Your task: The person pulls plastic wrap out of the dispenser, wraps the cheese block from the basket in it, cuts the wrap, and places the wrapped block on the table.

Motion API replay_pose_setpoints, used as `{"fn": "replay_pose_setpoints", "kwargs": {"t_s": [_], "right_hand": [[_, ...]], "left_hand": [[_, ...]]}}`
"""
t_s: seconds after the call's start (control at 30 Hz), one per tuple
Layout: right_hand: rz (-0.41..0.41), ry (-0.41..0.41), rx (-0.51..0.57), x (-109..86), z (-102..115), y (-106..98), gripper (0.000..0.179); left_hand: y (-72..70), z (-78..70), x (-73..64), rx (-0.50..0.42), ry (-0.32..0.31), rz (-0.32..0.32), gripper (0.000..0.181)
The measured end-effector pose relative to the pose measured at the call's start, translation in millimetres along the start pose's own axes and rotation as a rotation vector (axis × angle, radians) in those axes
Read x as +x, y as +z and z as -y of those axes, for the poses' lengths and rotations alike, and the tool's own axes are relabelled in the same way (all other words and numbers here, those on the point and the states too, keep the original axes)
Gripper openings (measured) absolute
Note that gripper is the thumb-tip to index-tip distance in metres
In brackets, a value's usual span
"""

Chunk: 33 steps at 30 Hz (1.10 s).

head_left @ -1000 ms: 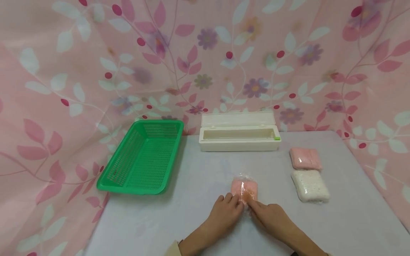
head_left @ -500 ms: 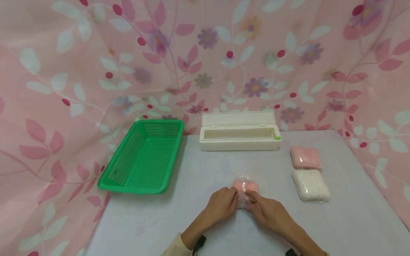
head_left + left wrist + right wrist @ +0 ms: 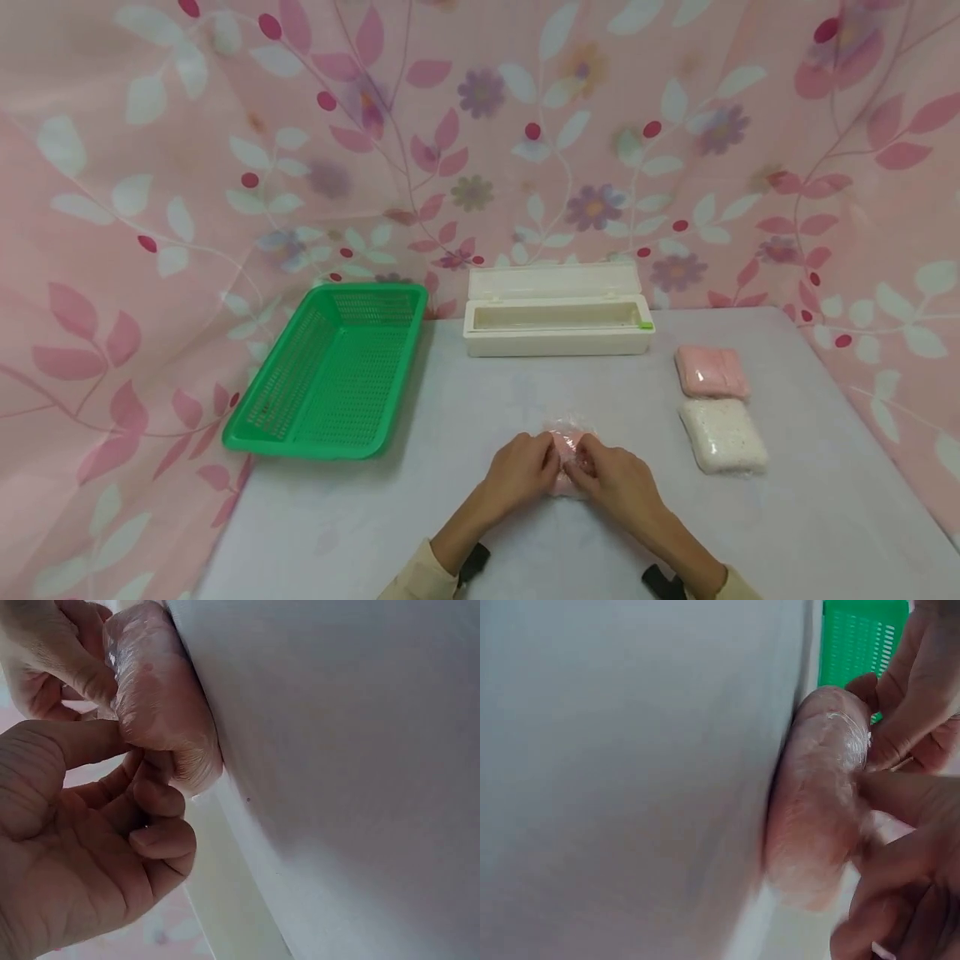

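A soft-looking pink block wrapped in clear plastic film [image 3: 567, 440] lies on the table between my hands in the head view. My left hand [image 3: 521, 472] pinches the film at the block's left side, thumb against fingers. From the other side my right hand [image 3: 618, 485] pinches the film near the top, its fingers bent. In the left wrist view the wrapped block [image 3: 161, 690] shows creased film over its rounded near edge. The right wrist view has my right fingers [image 3: 900, 796] blurred against the film. Fingers partly hide the block's top.
Behind stands a white film dispenser box [image 3: 558, 343] with its lid raised. A green perforated basket [image 3: 401, 392] is at the left. On the right lie a wrapped pink block [image 3: 711, 372] and a wrapped white block [image 3: 723, 435]. A floral curtain [image 3: 480, 150] hangs behind the table.
Earlier my fingers lay on the block, with loose film at its near side. Both hands have since curled in and pinch the film at the two sides; the near film now lies against the block.
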State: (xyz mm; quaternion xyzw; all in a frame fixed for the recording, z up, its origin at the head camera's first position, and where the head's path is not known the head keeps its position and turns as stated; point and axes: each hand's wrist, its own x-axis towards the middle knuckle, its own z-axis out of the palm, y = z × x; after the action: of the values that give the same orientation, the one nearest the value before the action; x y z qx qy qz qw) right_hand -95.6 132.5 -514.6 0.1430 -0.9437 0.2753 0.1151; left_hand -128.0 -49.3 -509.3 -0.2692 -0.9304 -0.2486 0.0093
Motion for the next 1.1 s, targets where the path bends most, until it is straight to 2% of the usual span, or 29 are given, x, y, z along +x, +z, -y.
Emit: {"fn": "replay_pose_setpoints", "kwargs": {"t_s": [0.03,0.1,0.2,0.27,0.33,0.4,0.5,0.63,0.73,0.83,1.0,1.1], "right_hand": [[-0.007,-0.005,-0.025,1.8,0,0,0.031],[-0.052,-0.09,-0.091,5.9,0,0,0.032],[-0.154,-0.333,-0.187,10.9,-3,0,0.027],[-0.21,-0.502,-0.218,12.9,-5,0,0.013],[-0.236,-0.62,-0.228,13.7,-7,-1,0.001],[-0.23,-0.672,-0.231,13.4,-10,-2,0.007],[-0.169,-0.662,-0.236,11.1,-16,-6,0.012],[-0.008,-0.565,-0.235,5.1,-26,-14,0.036],[0.114,-0.501,-0.22,-0.2,-33,-19,0.051],[0.182,-0.478,-0.201,-4.7,-36,-22,0.057],[0.194,-0.473,-0.197,-8.1,-36,-20,0.052],[0.148,-0.516,-0.227,-6.5,-37,-18,0.049]], "left_hand": [[0.7,0.5,1.1,0.018,0.026,-0.003,0.017],[1.7,0.8,3.6,0.074,0.105,-0.033,0.014],[2.4,1.4,5.5,0.144,0.244,-0.097,0.014],[2.3,2.5,4.7,0.173,0.319,-0.109,0.015],[1.8,4.3,2.1,0.189,0.355,-0.096,0.013],[0.9,6.1,-0.8,0.211,0.362,-0.069,0.012],[-1.0,7.1,-5.8,0.285,0.361,-0.045,0.01],[-4.1,5.3,-13.1,0.401,0.361,-0.023,0.018],[-5.1,2.9,-16.9,0.474,0.327,0.006,0.025],[-3.1,0.3,-17.9,0.521,0.277,0.036,0.026],[4.5,-2.9,-17.4,0.589,0.266,0.042,0.03],[8.2,-4.2,-15.8,0.592,0.289,-0.008,0.037]]}}
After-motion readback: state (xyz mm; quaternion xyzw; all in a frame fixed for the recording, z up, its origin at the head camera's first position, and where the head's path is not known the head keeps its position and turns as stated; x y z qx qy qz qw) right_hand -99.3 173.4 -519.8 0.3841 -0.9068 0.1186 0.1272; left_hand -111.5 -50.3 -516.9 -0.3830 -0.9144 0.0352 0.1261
